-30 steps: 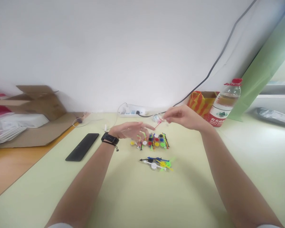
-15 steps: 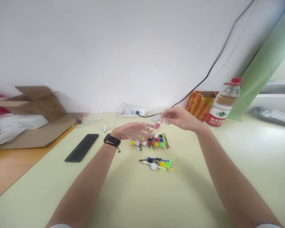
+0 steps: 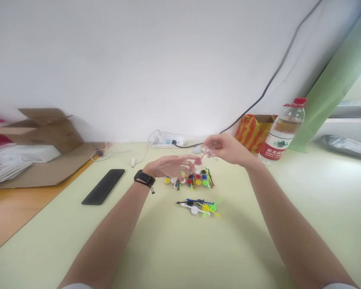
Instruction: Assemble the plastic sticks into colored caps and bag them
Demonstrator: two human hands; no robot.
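A clear plastic bag (image 3: 173, 170) stretches across my left hand (image 3: 171, 165), whose fingers are bent around it. My right hand (image 3: 224, 147) pinches crumpled clear plastic (image 3: 208, 151) to the right. Between the hands is a red arrow spinner (image 3: 197, 161), close to my left fingertips. It looks pinkish, and I cannot tell whether it lies inside the plastic. Below the hands lie rows of coloured round spinner bases (image 3: 189, 182) with loose arrows (image 3: 209, 178) at their right. Nearer me is a group of assembled arrow spinners (image 3: 194, 210) in black, blue, white, yellow and green.
A black flat case (image 3: 104, 186) lies left of my hands. A power strip (image 3: 167, 140) with cables stands against the wall. At the right are a water bottle (image 3: 281, 134) and a red-and-yellow bag (image 3: 251, 130). An open cardboard box (image 3: 48, 130) sits at far left.
The red spinner has shifted slightly down and left, and its arrow has turned. My right hand has moved slightly, still pinching the plastic. The spinners on the table stay put.
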